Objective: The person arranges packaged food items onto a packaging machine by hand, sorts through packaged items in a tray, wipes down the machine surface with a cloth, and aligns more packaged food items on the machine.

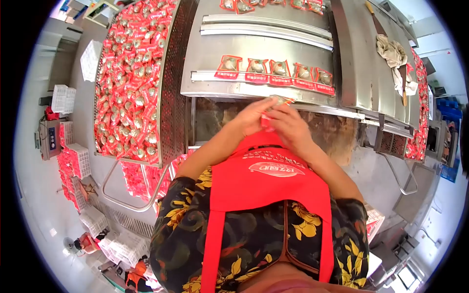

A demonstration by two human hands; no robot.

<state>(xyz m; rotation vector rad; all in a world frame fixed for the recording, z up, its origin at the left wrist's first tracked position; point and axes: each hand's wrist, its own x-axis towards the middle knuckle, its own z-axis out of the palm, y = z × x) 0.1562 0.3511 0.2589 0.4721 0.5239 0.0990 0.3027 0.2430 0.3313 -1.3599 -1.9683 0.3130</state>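
Close in front of the red apron, both my hands are closed on one small red plastic packet (266,122). My left hand (251,116) grips it from the left, fingers bent. My right hand (293,128) presses against it from the right, so much of the packet is covered. Just beyond, a row of filled packets (280,68) lies along a metal rail on the steel worktop (264,51); each shows a roundish, pale grey-green item through a see-through window.
At left stands a large perforated metal bin (173,73) heaped with filled packets (129,83). On the right-hand steel surface lie a cloth (391,51) and a long-handled tool (373,17). White crates (78,161) and people stand farther left.
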